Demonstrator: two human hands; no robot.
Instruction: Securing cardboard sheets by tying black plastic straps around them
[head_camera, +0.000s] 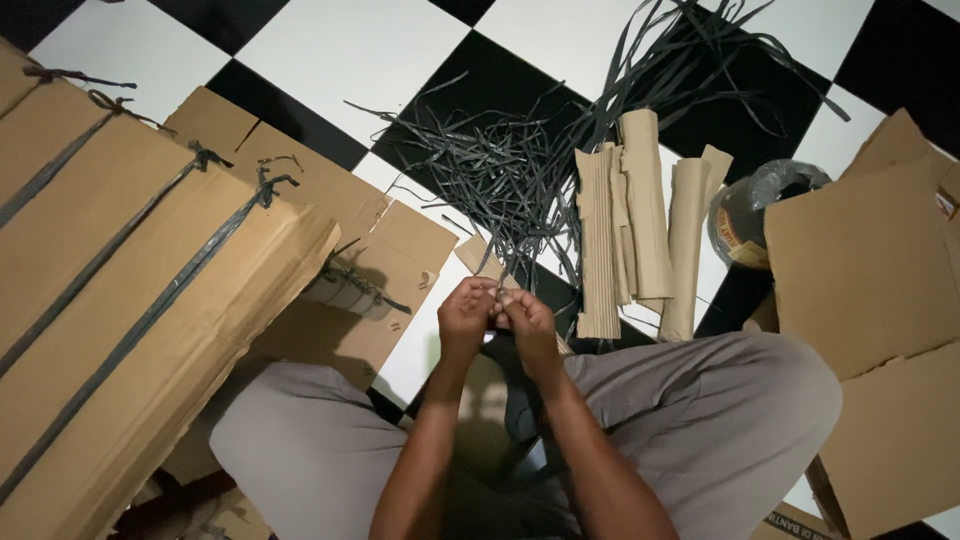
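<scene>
Above the lap, left hand (466, 318) and right hand (527, 322) meet knuckle to knuckle, both apparently pinching one dark strap (503, 287) between them. Its free length runs away from the body toward the strap pile (500, 170) on the floor (340, 45); folded cardboard strips (625, 225) lie just right.
</scene>
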